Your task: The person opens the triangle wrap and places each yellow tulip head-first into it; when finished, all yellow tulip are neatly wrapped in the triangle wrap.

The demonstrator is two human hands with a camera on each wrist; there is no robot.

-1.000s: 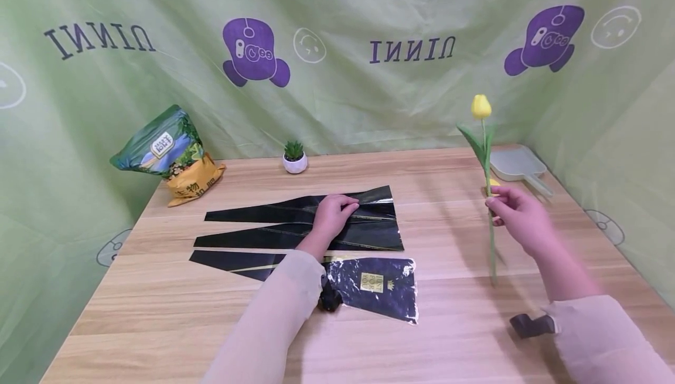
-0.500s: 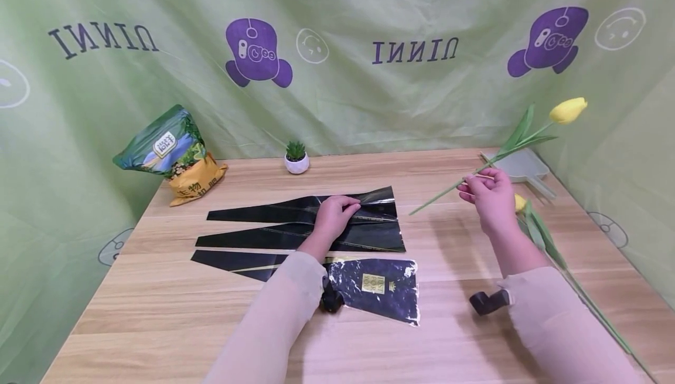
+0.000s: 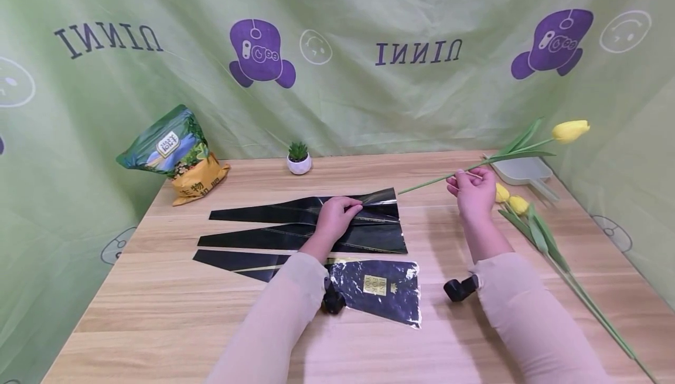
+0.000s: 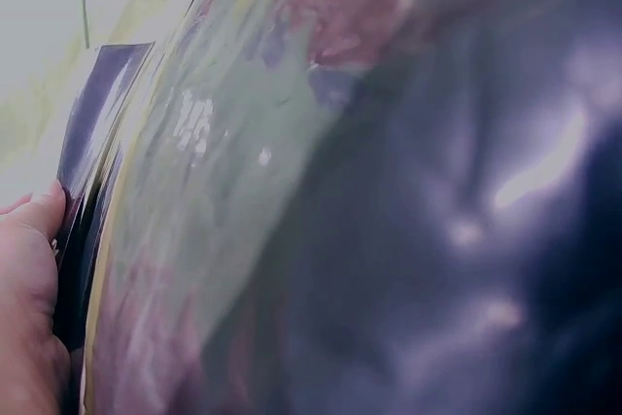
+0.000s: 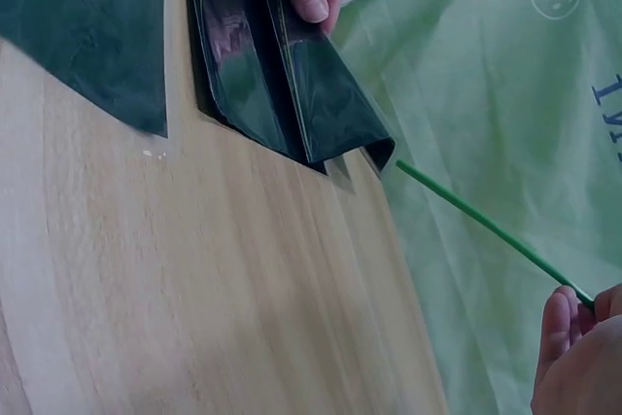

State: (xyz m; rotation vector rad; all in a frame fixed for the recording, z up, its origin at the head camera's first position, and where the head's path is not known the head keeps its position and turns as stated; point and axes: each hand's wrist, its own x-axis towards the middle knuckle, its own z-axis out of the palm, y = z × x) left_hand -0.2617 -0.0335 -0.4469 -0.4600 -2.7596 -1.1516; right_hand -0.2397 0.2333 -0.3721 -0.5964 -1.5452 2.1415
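Observation:
My left hand (image 3: 334, 218) pinches the topmost black flower sleeve (image 3: 269, 211), a tapered plastic wrapper, near its wide right end, where the edge is raised. Between the fingers of my right hand (image 3: 474, 193) is the stem of a yellow tulip (image 3: 571, 131). The flower points right and up; its green stem (image 5: 491, 225) has its bare end right by the sleeve's wide mouth (image 5: 350, 123). Whether the tip is inside, I cannot tell. Below lie a second black sleeve (image 3: 248, 238) and a third sleeve (image 3: 403, 293) with a gold label. A glossy sleeve surface (image 4: 321, 201) fills most of the left wrist view.
Two more yellow tulips (image 3: 519, 204) lie on the wooden table (image 3: 158, 319) at the right. Behind them is a pale scoop-like tray (image 3: 522, 170). A small potted plant (image 3: 299, 164) and a green-and-yellow bag (image 3: 176, 152) stand at the back. Green cloth (image 3: 343, 102) hangs behind.
My right hand has moved left, tilting the tulip from upright to slanting, its stem end now at the sleeve's mouth. My left hand stays on the sleeve.

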